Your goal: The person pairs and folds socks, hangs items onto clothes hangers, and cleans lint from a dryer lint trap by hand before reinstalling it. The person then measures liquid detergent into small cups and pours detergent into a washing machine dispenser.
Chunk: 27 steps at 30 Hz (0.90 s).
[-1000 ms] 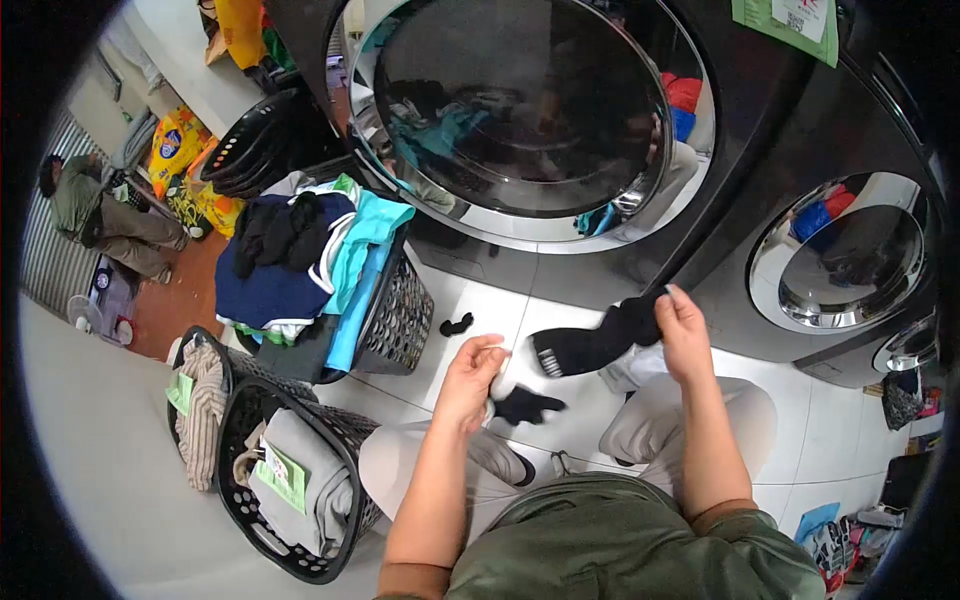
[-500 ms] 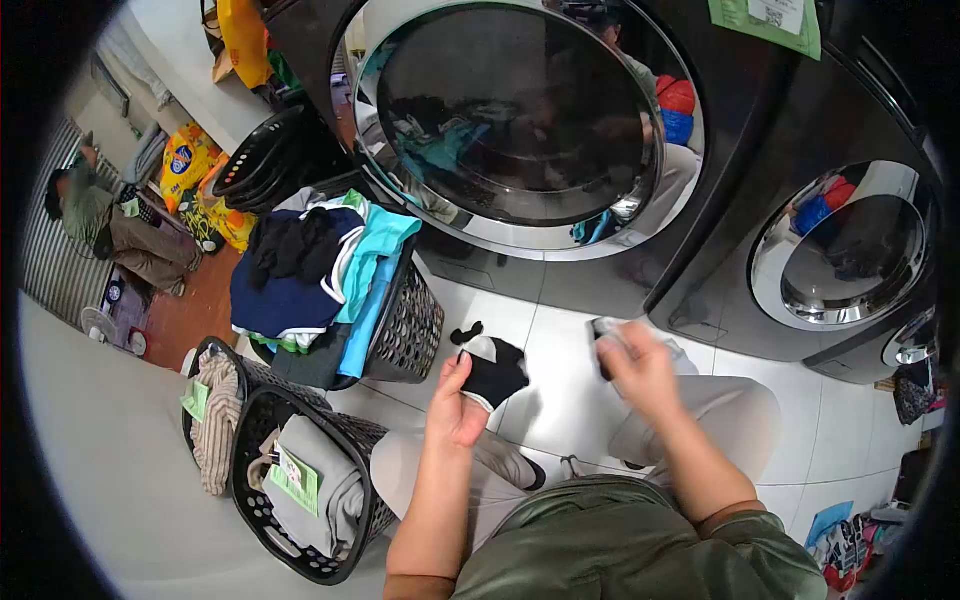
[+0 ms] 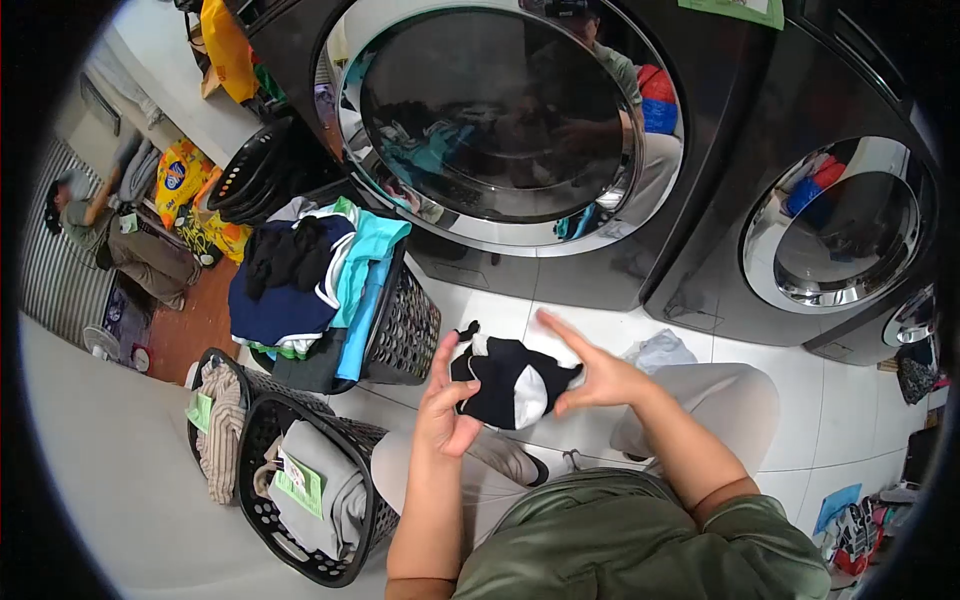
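A small bundle of black-and-white socks (image 3: 503, 383) sits between my hands, above the floor in front of my knees. My left hand (image 3: 447, 405) holds it at its left side, thumb over the edge of the cloth. To the right, my right hand (image 3: 595, 370) is open with thumb and fingers spread wide around the bundle's right end. Whether its thumb touches the cloth I cannot tell. A pale, crumpled piece (image 3: 660, 350) lies on the floor beyond my right wrist, near my right knee.
A basket (image 3: 405, 330) heaped with clothes stands left of my hands. Nearer are two baskets, one with folded grey clothes (image 3: 325, 480). A dark front-loading machine (image 3: 470, 265) stands ahead, another (image 3: 700, 290) to its right. A person (image 3: 140, 245) is at far left.
My right hand has moved left to the socks in my left hand and opened. The piece it held now appears with them, showing a white patch. The view has shifted slightly.
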{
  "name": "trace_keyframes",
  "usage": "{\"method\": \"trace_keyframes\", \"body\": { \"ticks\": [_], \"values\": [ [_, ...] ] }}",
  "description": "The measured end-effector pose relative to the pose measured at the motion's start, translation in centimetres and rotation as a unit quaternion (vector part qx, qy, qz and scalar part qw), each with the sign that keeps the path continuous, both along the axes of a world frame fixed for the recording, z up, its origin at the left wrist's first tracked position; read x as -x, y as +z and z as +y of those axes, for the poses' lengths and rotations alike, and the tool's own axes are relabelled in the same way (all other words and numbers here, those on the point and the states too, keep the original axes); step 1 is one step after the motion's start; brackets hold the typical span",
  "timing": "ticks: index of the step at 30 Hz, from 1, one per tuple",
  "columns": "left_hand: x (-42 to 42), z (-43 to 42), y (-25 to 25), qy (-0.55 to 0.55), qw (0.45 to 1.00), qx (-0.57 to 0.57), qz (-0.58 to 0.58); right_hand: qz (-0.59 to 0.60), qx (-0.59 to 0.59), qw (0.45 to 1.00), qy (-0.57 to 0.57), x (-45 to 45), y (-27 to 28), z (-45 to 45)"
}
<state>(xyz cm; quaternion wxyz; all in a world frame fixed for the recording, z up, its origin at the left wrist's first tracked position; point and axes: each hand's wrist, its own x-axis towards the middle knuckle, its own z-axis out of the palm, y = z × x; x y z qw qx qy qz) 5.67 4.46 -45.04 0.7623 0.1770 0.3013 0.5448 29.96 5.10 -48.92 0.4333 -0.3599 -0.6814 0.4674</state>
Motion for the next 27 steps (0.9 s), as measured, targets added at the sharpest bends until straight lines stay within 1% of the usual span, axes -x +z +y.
{"method": "trace_keyframes", "body": {
  "ticks": [2,3,4,5,6,8,9,10,11,12,14,15,16,18,21,24,25,27],
  "values": [
    [-0.7,0.0,1.2,-0.007,0.997,-0.073,-0.018,0.021,0.100,0.991,0.084,0.2,-0.6,-0.2],
    [0.1,0.5,0.4,-0.008,0.994,-0.112,0.010,0.002,0.196,0.975,0.107,-0.1,-1.0,-0.4],
    [1.1,0.7,-0.5,-0.014,0.994,-0.099,0.053,-0.017,0.291,0.948,0.130,-0.2,-0.9,-0.5],
    [2.0,0.7,-1.3,-0.019,0.991,-0.086,0.096,0.015,0.283,0.953,0.105,-0.5,-0.6,-0.6],
    [2.3,0.7,-1.4,-0.025,0.988,-0.073,0.137,0.015,0.259,0.961,0.098,-0.7,-0.3,-0.5],
    [1.2,0.1,-1.4,-0.029,0.984,-0.062,0.164,0.017,0.215,0.973,0.081,-1.1,0.3,-0.5],
    [0.9,-0.2,-2.0,-0.036,0.980,-0.050,0.188,-0.024,0.187,0.979,0.070,-1.2,1.2,-0.6],
    [0.7,-0.3,-2.3,-0.042,0.976,-0.038,0.212,0.002,0.165,0.984,0.066,-1.1,1.8,-0.8],
    [0.4,-0.3,-2.2,-0.050,0.981,-0.023,0.184,0.028,0.142,0.987,0.063,-0.9,2.4,-0.9],
    [0.6,-0.2,-2.3,-0.036,0.985,-0.028,0.168,0.054,0.119,0.990,0.060,-0.8,2.6,-0.9],
    [1.1,0.2,-3.0,-0.008,0.990,-0.040,0.136,0.099,0.255,0.960,0.061,-2.2,1.0,-0.8],
    [1.5,0.4,-3.0,0.035,0.987,-0.075,0.138,0.087,0.266,0.960,-0.001,-2.3,0.9,-0.5],
    [1.9,0.3,-2.8,0.056,0.986,-0.089,0.132,0.112,0.347,0.928,-0.075,-2.5,1.3,-0.6],
    [1.7,0.3,-2.3,0.086,0.983,-0.096,0.128,0.196,0.352,0.895,-0.194,-1.9,0.7,-0.4],
    [0.3,0.5,-3.1,0.117,0.985,-0.101,0.076,0.176,0.319,0.899,-0.245,-1.3,-0.8,-0.1],
    [-0.6,0.2,-0.9,0.101,0.994,-0.012,0.035,0.264,0.311,0.906,-0.113,-1.2,-0.4,-0.8],
    [-0.2,0.3,-1.3,0.096,0.995,-0.025,0.017,0.257,0.272,0.924,-0.071,-1.1,0.8,-1.1],
    [1.3,0.9,-2.4,0.062,0.998,-0.006,-0.017,0.241,0.257,0.932,-0.091,-1.0,0.3,-1.0]
  ]
}}
